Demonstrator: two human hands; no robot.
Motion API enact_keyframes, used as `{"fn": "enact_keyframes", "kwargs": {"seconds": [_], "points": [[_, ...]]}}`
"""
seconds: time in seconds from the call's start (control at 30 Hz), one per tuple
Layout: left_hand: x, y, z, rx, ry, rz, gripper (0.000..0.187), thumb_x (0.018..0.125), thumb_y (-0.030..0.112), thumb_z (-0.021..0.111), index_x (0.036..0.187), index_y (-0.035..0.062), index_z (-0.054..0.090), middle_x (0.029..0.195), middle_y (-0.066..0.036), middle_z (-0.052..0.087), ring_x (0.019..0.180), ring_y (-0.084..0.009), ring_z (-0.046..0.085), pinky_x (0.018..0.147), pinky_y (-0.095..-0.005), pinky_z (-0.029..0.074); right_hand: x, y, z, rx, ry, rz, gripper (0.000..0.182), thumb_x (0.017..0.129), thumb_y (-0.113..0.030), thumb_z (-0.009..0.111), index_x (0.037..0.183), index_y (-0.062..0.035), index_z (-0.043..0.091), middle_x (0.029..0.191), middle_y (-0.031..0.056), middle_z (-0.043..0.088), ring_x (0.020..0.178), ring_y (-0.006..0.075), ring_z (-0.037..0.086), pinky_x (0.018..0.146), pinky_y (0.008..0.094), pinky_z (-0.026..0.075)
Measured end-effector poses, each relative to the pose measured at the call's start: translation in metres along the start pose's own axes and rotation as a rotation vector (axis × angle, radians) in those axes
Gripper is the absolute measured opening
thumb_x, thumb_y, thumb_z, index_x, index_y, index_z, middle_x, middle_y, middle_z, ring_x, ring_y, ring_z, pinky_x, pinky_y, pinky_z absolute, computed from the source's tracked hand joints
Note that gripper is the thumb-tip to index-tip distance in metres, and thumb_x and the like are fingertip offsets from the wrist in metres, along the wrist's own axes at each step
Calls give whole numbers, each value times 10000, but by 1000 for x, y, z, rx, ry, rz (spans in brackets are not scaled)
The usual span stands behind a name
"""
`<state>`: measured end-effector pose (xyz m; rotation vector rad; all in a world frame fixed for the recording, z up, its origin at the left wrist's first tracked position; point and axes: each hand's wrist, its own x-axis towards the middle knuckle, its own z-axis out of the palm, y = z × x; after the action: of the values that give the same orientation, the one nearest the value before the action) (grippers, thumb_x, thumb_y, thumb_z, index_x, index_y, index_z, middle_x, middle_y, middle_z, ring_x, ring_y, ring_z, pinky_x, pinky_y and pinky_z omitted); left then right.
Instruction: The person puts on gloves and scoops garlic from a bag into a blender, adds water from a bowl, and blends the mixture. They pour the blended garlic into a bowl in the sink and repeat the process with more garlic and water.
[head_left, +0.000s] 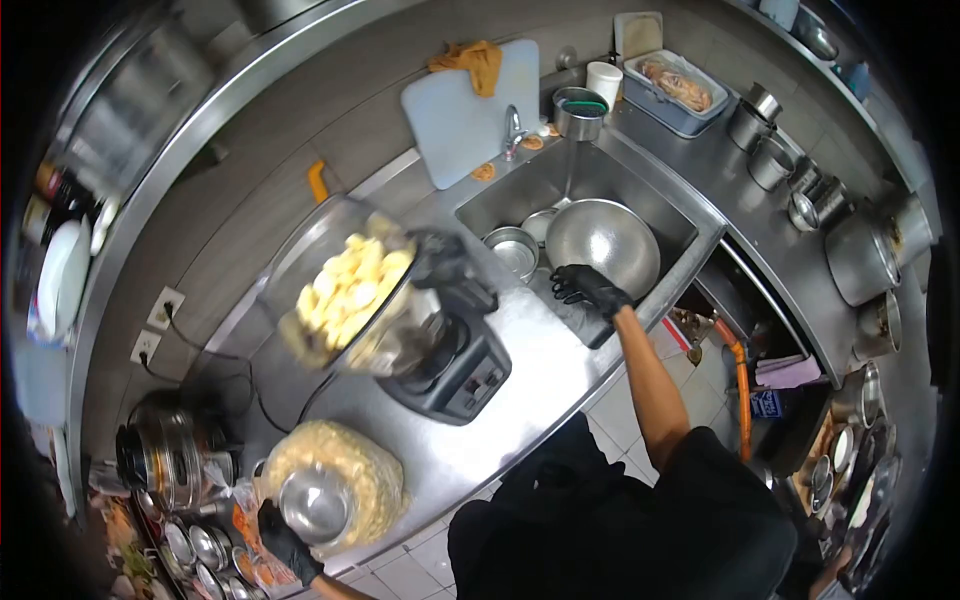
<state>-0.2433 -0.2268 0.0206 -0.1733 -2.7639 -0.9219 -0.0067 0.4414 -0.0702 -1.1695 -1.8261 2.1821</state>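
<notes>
My left hand (285, 541), in a black glove, grips the near-left edge of a small metal bowl (315, 503). That bowl sits over a clear bag of pale yellow pieces (377, 480) on the counter. My right hand (589, 289), also gloved in black, reaches over the sink's near edge with fingers apart and nothing in them. Just beyond it, a large metal bowl (604, 240) lies in the sink (680, 222). Between my hands stands a blender base (462, 375). Its clear jug (300, 245), blurred and leaning left in view, holds pale yellow chunks (352, 291).
Smaller round metal pans (512, 252) lie in the sink beside a faucet (513, 132). Behind it lean a white cutting board (425, 120) and an orange cloth (477, 64). Metal pots (862, 262) line the right counter. Cords run from the wall outlets (165, 307).
</notes>
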Motion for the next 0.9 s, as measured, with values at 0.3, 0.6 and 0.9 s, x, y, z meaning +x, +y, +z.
{"fn": "enact_keyframes", "kwargs": {"seconds": [0.3,0.6,0.9], "points": [[-37,101,37,251,304,-194,316,897,167,466,1106,-37,586,1078,-153,618,997,-241,572,906,-302,412,300,185,5,444,278,419,671,742,-479,694,1267,-122,478,1068,132,589,870,286,592,725,432,488],[-96,199,64,426,92,-337,337,909,198,450,1120,-30,582,1101,-148,611,1027,-238,564,923,-305,404,423,322,22,386,785,-40,73,675,-90,587,706,-24,594,715,98,581,652,199,569,559,374,449],[-163,279,101,239,-411,-452,360,922,230,434,1134,-23,577,1124,-144,605,1058,-236,556,940,-307,397,331,201,33,887,599,35,432,683,-19,544,1115,10,537,1083,169,562,700,323,608,528,419,535]]}}
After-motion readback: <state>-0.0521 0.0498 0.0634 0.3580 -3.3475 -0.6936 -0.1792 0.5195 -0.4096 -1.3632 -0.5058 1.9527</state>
